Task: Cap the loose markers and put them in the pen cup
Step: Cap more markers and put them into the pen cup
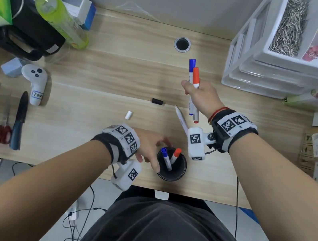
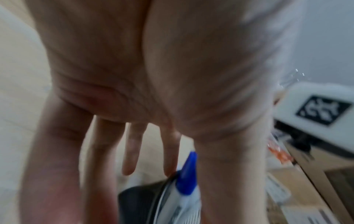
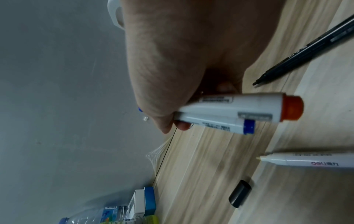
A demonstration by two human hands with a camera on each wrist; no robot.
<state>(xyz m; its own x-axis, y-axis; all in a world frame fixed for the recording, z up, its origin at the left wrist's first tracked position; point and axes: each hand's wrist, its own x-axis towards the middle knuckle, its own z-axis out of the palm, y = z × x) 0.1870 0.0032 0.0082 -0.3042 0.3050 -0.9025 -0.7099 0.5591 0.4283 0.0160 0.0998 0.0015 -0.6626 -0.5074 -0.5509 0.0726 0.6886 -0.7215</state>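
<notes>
The right hand is wrapped in a fist round two capped markers at once, a blue marker and a red marker, side by side with caps pointing away from the person and tail ends sticking out below the palm. Gathering both in one fist probably saves a trip to the cup. In the right wrist view the barrels are smooth white plastic with printed labels, one ending in a rounded orange-red plug, the other in a blue band.

The left hand holds nothing; its fingers are straight and spread, resting against the rim of the pen cup, apparently to keep it steady. The cup is a round black tub near the front edge of the pale wood-grain desk, and two capped markers, one blue and one red, already lean inside it.

Between the hands lie the unfinished pieces: a slim white pen with its tip bare, a black pen also uncapped, a short black cap and a small white cap, each apart from its pen. Judging by this, the task is roughly halfway.

Off to the sides are a white drawer unit, a game controller and scissors.
</notes>
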